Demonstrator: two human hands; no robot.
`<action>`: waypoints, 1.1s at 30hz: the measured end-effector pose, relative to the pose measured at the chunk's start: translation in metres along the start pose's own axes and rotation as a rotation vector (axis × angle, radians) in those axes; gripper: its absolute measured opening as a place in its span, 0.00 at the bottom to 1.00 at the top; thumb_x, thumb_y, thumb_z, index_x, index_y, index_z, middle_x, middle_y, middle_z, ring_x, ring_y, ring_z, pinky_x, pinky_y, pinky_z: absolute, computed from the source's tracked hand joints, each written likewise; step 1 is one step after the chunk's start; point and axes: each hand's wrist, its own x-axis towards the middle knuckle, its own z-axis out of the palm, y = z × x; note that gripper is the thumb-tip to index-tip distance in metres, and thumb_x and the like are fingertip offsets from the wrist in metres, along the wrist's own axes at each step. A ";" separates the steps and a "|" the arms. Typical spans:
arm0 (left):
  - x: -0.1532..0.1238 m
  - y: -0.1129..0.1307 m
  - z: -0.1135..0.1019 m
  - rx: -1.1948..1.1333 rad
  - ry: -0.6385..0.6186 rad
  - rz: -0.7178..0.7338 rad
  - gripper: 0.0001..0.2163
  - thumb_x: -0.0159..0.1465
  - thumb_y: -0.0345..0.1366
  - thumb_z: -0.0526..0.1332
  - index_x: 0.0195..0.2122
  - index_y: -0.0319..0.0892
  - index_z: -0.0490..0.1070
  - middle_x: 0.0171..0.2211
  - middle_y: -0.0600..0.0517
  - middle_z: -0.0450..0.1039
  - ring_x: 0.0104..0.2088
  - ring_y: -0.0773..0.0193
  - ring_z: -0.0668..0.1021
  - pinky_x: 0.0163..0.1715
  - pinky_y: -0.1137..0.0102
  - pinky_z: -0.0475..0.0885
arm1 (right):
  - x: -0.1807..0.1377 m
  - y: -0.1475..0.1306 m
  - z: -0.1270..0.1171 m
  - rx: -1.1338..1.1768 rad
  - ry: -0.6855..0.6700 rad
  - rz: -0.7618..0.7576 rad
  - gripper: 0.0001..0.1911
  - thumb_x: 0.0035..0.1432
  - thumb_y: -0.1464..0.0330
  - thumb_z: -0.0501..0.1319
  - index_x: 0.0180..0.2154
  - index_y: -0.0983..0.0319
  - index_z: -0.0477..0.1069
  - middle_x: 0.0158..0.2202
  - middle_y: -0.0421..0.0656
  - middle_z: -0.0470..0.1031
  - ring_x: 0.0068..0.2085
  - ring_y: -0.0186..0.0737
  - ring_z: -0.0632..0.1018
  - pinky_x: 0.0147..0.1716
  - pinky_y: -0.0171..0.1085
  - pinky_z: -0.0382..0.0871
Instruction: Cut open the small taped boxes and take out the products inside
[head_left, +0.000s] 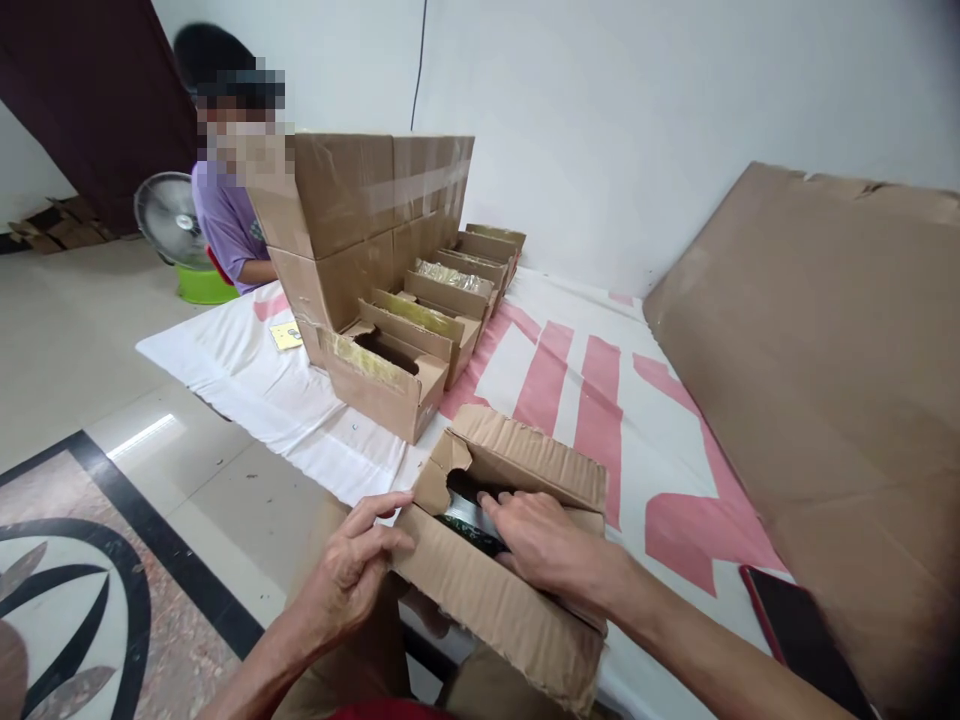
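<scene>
An open cardboard box (517, 620) with its flaps folded outward sits at the table's near edge, close to my body. My left hand (356, 560) grips its left corner, fingers and thumb on the cardboard edge. My right hand (544, 535) reaches inside, fingers bent and thumb apart from them; the fingertips are partly hidden by the box. Beside those fingers lies a dark green, speckled item (472, 533) with a pale, shiny part (466, 510). Its kind is unclear, and the deeper part of the box is in shadow.
Several open cardboard boxes (382, 385) stand in a row beyond mine, beside a tall cardboard partition (352, 190). A large cardboard sheet (817, 330) leans at right, near a phone (810, 630). Across the partition sits a person in a purple shirt (225, 215), near a fan (169, 215).
</scene>
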 end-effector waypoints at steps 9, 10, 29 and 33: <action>-0.006 0.003 0.012 0.084 -0.033 -0.023 0.20 0.62 0.17 0.50 0.45 0.45 0.74 0.65 0.42 0.68 0.64 0.57 0.74 0.58 0.63 0.75 | 0.002 0.002 0.005 0.067 0.121 0.056 0.17 0.63 0.68 0.60 0.52 0.66 0.76 0.45 0.55 0.81 0.49 0.57 0.81 0.48 0.48 0.71; -0.007 0.004 0.012 0.083 -0.052 -0.033 0.20 0.62 0.17 0.51 0.46 0.45 0.74 0.65 0.42 0.68 0.64 0.57 0.73 0.58 0.63 0.75 | -0.007 0.002 -0.002 0.105 0.173 0.086 0.17 0.63 0.67 0.60 0.51 0.65 0.76 0.46 0.54 0.81 0.50 0.58 0.80 0.50 0.50 0.71; 0.061 0.082 0.009 -0.479 -0.152 -0.194 0.33 0.64 0.36 0.69 0.69 0.49 0.61 0.61 0.41 0.72 0.57 0.51 0.78 0.53 0.60 0.78 | -0.105 -0.005 -0.019 1.616 0.421 0.101 0.23 0.57 0.48 0.64 0.36 0.62 0.78 0.37 0.47 0.82 0.37 0.44 0.80 0.35 0.38 0.76; 0.053 0.085 0.006 -0.732 -0.123 -0.321 0.30 0.60 0.40 0.73 0.63 0.45 0.68 0.52 0.43 0.76 0.49 0.55 0.81 0.46 0.65 0.80 | -0.123 -0.010 -0.015 1.601 0.336 -0.017 0.42 0.55 0.41 0.64 0.60 0.61 0.69 0.47 0.51 0.81 0.42 0.48 0.82 0.39 0.42 0.78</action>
